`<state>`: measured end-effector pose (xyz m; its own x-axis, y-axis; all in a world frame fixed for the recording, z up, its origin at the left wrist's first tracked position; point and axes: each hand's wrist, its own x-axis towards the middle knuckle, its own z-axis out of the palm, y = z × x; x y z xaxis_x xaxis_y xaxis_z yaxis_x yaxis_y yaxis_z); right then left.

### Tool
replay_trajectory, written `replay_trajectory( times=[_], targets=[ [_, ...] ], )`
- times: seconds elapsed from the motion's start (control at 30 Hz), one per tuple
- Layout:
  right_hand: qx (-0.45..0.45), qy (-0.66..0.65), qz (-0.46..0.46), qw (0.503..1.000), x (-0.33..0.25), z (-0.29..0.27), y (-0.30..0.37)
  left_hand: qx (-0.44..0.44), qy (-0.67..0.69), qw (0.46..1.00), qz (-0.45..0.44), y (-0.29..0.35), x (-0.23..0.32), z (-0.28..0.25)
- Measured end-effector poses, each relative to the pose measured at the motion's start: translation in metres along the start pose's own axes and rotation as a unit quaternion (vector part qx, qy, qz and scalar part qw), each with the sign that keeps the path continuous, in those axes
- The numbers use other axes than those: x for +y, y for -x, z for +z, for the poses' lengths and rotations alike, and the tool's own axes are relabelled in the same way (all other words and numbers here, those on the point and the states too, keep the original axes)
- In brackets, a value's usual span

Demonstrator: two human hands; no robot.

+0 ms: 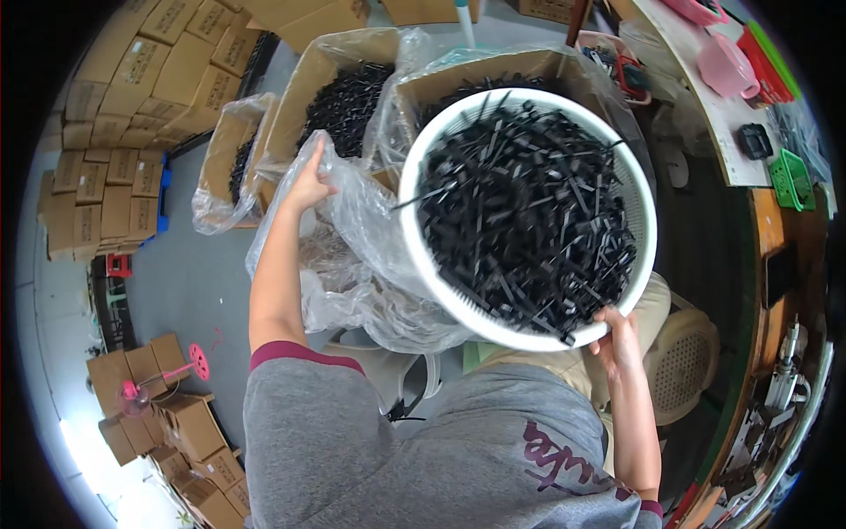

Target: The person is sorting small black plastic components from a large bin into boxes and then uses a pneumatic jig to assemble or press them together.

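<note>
"Basket (648, 225), white and round: where is it, and how is it held?"

"It lies before me, slightly to my right, its upper edge overlapping the right-hand cardboard box (538, 67). My right hand (619, 341) is clamped on the near rim, thumb above; whether the far side rests on anything, I cannot tell."

"And the left hand (306, 187)?"

"It is at the clear plastic sheet (366, 201), thumb and forefinger spread apart. Whether my other fingers grip the film, I cannot tell."

"What appears done?"

"The basket is filled nearly to its brim with small black pieces (529, 216), lying loose in all directions, a few jutting past the rim. The middle box (339, 51), lined with plastic, holds a broad heap (351, 108) of similar pieces. The small box (214, 167) at far left shows some too, and more are visible in the right-hand box above the basket."

"What appears left?"

"The basket's load, in my judgement: it seems not yet emptied. I would call the work partly complete, with the boxes carrying pieces and this batch still whole. How deep each box is filled, I cannot tell."
</note>
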<state>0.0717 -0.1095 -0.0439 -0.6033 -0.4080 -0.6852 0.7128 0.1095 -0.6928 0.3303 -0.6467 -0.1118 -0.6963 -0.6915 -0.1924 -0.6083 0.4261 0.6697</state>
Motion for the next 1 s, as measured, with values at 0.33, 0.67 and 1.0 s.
replay_trajectory(
  times=[0.33,0.67,1.0],
  targets=[
    [-0.188,0.085,0.137,0.969,0.028,0.076,0.043,-0.112,0.053,0.992,-0.009,0.010,0.012,-0.084],
    [-0.298,0.212,0.172,0.915,0.083,0.155,0.057,-0.152,0.047,0.987,0.031,-0.031,0.130,-0.046],
    [-0.217,0.171,0.131,0.952,0.101,0.135,0.014,0.011,-0.566,0.810,0.154,0.070,0.074,-0.079]
  ],
)
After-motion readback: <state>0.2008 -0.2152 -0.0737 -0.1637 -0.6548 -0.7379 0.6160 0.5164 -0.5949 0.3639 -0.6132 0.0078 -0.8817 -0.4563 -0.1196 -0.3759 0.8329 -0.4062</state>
